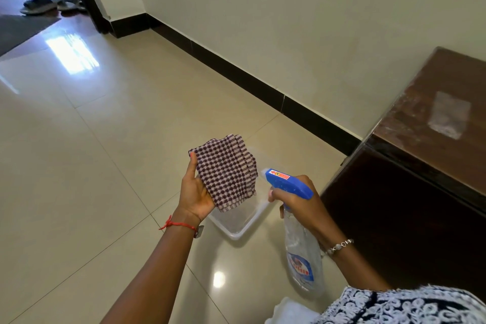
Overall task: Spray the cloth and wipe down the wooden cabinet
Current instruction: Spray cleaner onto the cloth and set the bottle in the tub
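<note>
Fingers first: the left hand (196, 189) gripped a folded maroon-and-white checked woven cloth (226, 171). The thumb lay on its near-left edge and the other fingers were hidden behind the fabric. The right hand (299, 205) was wrapped round the neck of a clear plastic spray bottle (302, 250), with one fingertip (271, 194) curled on the trigger under the blue spray head (288, 183). The nozzle pointed at the cloth, just beside its right edge; I couldn't tell whether they touched.

Cloth position: held in the air over a clear rectangular plastic tray (236, 221) on the glossy beige tiled floor (105, 139), left of the cabinet.

Dark brown wooden cabinet (410, 123): at right, against the cream wall (289, 21). Its top showed whitish smears and a clear rectangular film patch (449, 116).

Writing:
- Red sticker on top of the spray head, with an arrow toward the nozzle. The print was too small to read.
- Blue-and-white label on the bottle body with red lettering, blurred, so the brand was unreadable.

Other:
- Red thread bracelet (178, 224) on the left wrist.
- Silver beaded bracelet (339, 244) on the right wrist.
- Black-and-white patterned garment (394, 305) at bottom right.
- Black skirting (263, 87) along the wall.
- Grey sandals (47, 2) and a dark doormat (21, 29) at far left by the doorway.
</note>
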Demonstrator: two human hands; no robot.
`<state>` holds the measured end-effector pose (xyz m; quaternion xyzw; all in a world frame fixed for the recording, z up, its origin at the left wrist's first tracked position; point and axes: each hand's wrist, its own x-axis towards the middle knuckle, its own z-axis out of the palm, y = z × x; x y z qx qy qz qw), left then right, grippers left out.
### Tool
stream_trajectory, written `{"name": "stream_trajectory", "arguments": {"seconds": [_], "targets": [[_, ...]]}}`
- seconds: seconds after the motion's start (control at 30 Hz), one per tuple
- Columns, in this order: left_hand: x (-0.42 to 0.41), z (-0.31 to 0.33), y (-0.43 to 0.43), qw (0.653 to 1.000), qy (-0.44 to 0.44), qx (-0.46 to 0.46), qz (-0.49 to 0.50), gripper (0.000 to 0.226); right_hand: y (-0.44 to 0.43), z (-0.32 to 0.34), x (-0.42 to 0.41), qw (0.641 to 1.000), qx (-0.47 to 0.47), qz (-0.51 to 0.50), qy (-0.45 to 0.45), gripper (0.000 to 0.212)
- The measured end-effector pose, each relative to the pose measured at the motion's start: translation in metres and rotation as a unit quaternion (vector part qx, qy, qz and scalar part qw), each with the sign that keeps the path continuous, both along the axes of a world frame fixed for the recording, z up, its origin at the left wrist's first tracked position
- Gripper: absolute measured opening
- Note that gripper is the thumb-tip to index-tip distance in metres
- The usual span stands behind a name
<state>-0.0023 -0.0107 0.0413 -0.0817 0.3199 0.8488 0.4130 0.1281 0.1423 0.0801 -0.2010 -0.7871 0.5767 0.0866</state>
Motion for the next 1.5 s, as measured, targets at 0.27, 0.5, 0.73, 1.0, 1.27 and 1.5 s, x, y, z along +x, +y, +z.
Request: {"name": "stream_trajectory", "arguments": {"seconds": [0.27, 0.5, 0.73, 1.0, 1.27, 1.5], "targets": [[-0.005, 0.005, -0.003, 1.0, 0.009, 0.003, 0.006, 0.058, 0.0, 0.018, -0.002, 0.999, -0.026, -0.036, 0.026, 0.016], [-0.006, -0.001, -0.014, 1.0, -0.005, -0.014, 0.017, 0.061, 0.019, 0.067, -0.04, 0.97, -0.022, -0.128, 0.207, 0.04], [-0.01, -0.003, -0.023, 0.999, -0.017, -0.016, 0.025, 0.061, 0.015, 0.056, -0.087, 0.966, 0.01, -0.111, 0.233, 0.015], [-0.013, -0.01, -0.029, 0.999, -0.025, -0.026, 0.029, 0.061, 0.02, -0.005, -0.117, 0.99, -0.038, -0.086, 0.107, 0.01], [-0.004, -0.008, -0.03, 1.0, -0.002, -0.001, 0.002, 0.041, 0.031, -0.02, -0.1, 0.989, -0.068, -0.107, 0.077, 0.014], [0.005, 0.013, -0.029, 0.998, 0.022, 0.015, -0.053, 0.065, 0.017, 0.008, -0.075, 0.963, -0.103, -0.136, -0.207, 0.039]]}}
